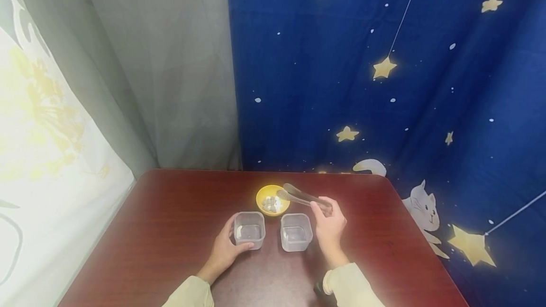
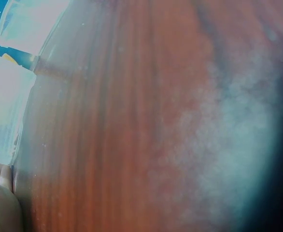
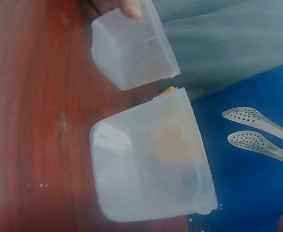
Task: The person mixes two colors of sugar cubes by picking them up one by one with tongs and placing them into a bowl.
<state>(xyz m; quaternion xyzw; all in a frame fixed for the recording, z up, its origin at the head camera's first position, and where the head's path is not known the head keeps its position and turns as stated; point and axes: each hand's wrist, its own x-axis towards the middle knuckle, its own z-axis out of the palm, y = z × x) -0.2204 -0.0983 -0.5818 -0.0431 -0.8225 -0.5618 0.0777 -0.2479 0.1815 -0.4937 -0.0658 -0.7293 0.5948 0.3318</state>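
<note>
My left hand (image 1: 226, 248) grips the left clear plastic container (image 1: 251, 219), thumb at its near side and fingers around its left side. Standing apart to its right is a second, similar clear container (image 1: 296, 244). Neither holds anything that shows. With my right hand (image 1: 330, 226) I hold metal tongs (image 1: 309, 195), their perforated tips (image 3: 247, 140) spread apart with nothing between them. Those tips hang over the right side of a small yellow bowl (image 1: 259, 199), which stands behind the containers. Several small pale pieces (image 1: 269, 204) lie in the bowl.
Everything stands on a dark red-brown wooden table (image 1: 179, 221). Behind it hang a grey curtain (image 1: 170, 84) and a blue curtain (image 1: 298, 84) with stars and a cat. A white patterned curtain (image 1: 51, 179) hangs at the left.
</note>
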